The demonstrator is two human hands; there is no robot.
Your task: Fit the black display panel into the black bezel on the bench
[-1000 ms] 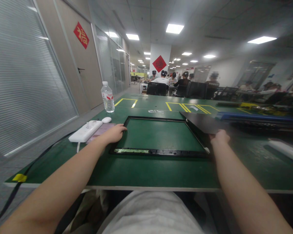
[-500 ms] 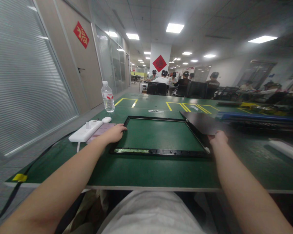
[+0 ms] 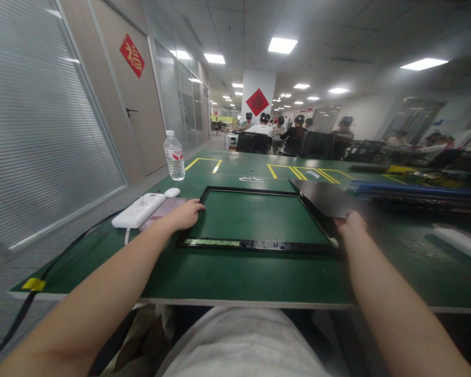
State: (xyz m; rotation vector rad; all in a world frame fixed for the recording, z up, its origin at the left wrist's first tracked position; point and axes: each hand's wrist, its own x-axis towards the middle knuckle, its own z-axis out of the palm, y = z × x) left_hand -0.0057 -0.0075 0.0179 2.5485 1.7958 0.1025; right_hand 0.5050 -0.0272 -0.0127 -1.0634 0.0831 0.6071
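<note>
1. Table (image 3: 251,277): green, under everything here; the frame lies flat on it, before the torso.
2. Frame (image 3: 275,245): black, open in the middle, its long axis running left to right – across the person, between the two hands. Its left side is at the left hand's fingers; its right side runs by the panel, inward of the right hand.
3. Panel (image 3: 324,196): dark and thin, tilted, reaching forward and leftward from the right hand to a pointed corner by the frame's far right corner. The right hand is clearly nearer. Blur hides whether panel and frame touch.
4. Right hand (image 3: 353,225): appears to pinch the panel's near edge; the fingers underneath can't be seen.
5. Left hand (image 3: 186,213): fingers partly curled at the frame's left side – whether they grip or merely rest, I cannot tell.
</note>
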